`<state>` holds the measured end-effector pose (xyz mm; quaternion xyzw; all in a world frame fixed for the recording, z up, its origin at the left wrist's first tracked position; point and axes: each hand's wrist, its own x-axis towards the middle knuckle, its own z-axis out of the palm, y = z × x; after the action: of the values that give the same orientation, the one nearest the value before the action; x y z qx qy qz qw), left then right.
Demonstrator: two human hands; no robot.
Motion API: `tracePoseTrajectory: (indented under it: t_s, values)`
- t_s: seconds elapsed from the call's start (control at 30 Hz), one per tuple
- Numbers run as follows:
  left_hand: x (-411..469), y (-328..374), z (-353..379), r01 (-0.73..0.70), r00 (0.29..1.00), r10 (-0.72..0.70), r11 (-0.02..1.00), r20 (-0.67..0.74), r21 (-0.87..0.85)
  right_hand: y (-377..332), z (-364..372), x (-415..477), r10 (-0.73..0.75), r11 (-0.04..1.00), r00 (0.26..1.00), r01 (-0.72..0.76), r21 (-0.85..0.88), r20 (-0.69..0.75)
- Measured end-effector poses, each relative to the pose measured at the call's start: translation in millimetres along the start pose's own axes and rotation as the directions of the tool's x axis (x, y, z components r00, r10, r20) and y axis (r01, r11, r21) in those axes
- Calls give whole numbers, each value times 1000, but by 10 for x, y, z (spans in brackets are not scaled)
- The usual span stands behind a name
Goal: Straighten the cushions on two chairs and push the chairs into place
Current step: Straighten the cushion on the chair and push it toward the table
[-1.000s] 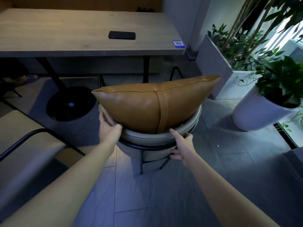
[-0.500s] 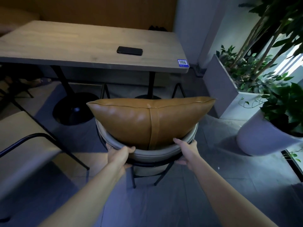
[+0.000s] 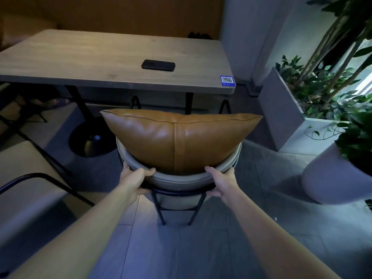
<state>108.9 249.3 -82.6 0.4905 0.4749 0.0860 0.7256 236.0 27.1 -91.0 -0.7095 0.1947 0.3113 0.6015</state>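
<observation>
A round-backed chair [image 3: 177, 181] with a pale padded rim and thin black legs stands in front of me, facing the wooden table [image 3: 96, 57]. A tan leather cushion [image 3: 179, 137] with a centre strap sits level against its back, rising above the rim. My left hand [image 3: 134, 179] grips the left side of the chair's back rim. My right hand [image 3: 220, 182] grips the right side of the same rim. A second chair [image 3: 30, 190], pale seat with a black frame, shows partly at the lower left.
A black phone [image 3: 158, 65] and a blue QR sticker [image 3: 227, 80] lie on the table. The table's black round base [image 3: 90, 141] stands left of the chair. A grey planter box [image 3: 281, 113] and a white plant pot [image 3: 332, 178] stand to the right.
The chair has moved forward toward the table. The cushion, tilted a second ago, now sits level. My left hand has shifted from the cushion's lower edge to the chair rim.
</observation>
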Motion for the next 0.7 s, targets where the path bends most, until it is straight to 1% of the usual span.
tracePoseTrajectory:
  t_s: [0.2, 0.37, 0.57, 0.67, 0.7]
  values:
    - [213, 181, 164, -2, 1000, 2, 1000, -6, 12, -217, 55, 197, -29, 999, 1000, 29, 13, 5]
    - [369, 286, 188, -10, 1000, 10, 1000, 8, 25, -277, 137, 297, -20, 999, 1000, 20, 27, -1]
    - [491, 361, 158, 1, 1000, -1, 1000, 9, 29, -335, 215, 363, -5, 1000, 1000, 5, 1, -19]
    - [540, 375, 125, 12, 999, -14, 998, 33, 56, -361, 242, 356, -13, 1000, 999, 13, 14, -29]
    - [532, 380, 116, 10, 999, -14, 996, 41, 91, -359, 246, 353, -12, 1000, 999, 12, 17, -30]
